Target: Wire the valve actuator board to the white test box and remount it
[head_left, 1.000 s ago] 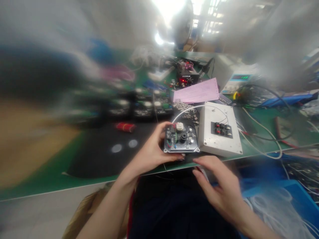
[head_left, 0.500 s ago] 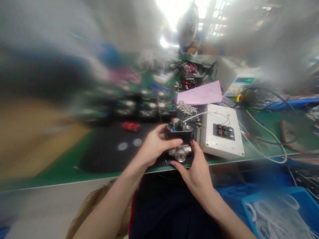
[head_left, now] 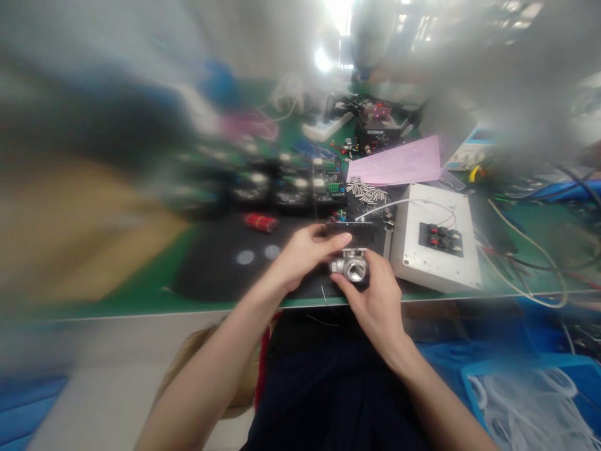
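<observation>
My left hand (head_left: pixel 307 254) is closed on the left side of a black actuator box (head_left: pixel 359 234), its thumb across the near face. Some of a circuit board (head_left: pixel 341 216) shows above the box's far edge. Directly below the box sits a silver metal valve body (head_left: pixel 355 269), its round threaded port facing me. My right hand (head_left: pixel 378 285) grips this valve body, with the thumb at its lower left and the fingers along its right side. A white cable (head_left: pixel 394 204) runs from near the box to a white panel box (head_left: pixel 439 241) on the right.
Small metal pins (head_left: pixel 367 191) lie in a pile behind the work, near a pink sheet (head_left: pixel 397 161). A red roll (head_left: pixel 261 222) rests on the black mat (head_left: pixel 211 269). Several blurred circuit units (head_left: pixel 291 188) stand at back left. A blue bin (head_left: pixel 474 376) is below right.
The black box and valve have tilted, so less of the circuit board shows and the valve port faces me more. My right hand has closed in on the valve. The whole view has shifted.
</observation>
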Demonstrator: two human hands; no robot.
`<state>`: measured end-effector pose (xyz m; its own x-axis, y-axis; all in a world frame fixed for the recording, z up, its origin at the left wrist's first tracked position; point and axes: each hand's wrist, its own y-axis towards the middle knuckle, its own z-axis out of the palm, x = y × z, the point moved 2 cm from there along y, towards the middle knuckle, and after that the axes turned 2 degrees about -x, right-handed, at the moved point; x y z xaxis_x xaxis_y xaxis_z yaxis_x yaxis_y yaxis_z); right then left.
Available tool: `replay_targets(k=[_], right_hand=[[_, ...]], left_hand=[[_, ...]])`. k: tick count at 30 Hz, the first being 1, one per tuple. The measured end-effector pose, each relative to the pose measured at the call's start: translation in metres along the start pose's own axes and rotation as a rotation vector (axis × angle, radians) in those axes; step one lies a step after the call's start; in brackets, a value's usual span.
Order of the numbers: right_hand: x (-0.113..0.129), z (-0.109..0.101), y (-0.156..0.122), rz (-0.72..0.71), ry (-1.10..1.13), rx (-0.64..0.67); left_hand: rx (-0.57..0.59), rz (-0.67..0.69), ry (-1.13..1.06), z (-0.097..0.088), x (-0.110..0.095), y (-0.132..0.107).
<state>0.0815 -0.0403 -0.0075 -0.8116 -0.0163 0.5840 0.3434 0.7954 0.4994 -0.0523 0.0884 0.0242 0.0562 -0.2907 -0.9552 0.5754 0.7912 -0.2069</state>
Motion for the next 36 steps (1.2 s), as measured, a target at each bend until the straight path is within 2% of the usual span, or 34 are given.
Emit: replay_targets(k=[8, 14, 23, 33, 36], right_hand=[[0.000, 0.002, -0.001, 0.013, -0.004, -0.016], [0.002, 0.002, -0.004, -0.033, -0.030, -0.067], [0.001, 0.006, -0.009, -0.128, -0.060, -0.134], [0.000, 0.010, -0.015, -0.146, -0.047, -0.220], [-0.001, 0.012, -0.017, -0.155, -0.057, -0.232]], left_hand=[[0.040, 0.006, -0.009, -0.002, 0.001, 0.000], [0.067, 0.050, -0.007, -0.004, 0.000, -0.004], [0.032, 0.118, 0.015, -0.001, 0.001, -0.009], [0.079, 0.150, 0.012, -0.001, 0.002, -0.012], [0.056, 0.159, 0.019, 0.001, 0.005, -0.012]])
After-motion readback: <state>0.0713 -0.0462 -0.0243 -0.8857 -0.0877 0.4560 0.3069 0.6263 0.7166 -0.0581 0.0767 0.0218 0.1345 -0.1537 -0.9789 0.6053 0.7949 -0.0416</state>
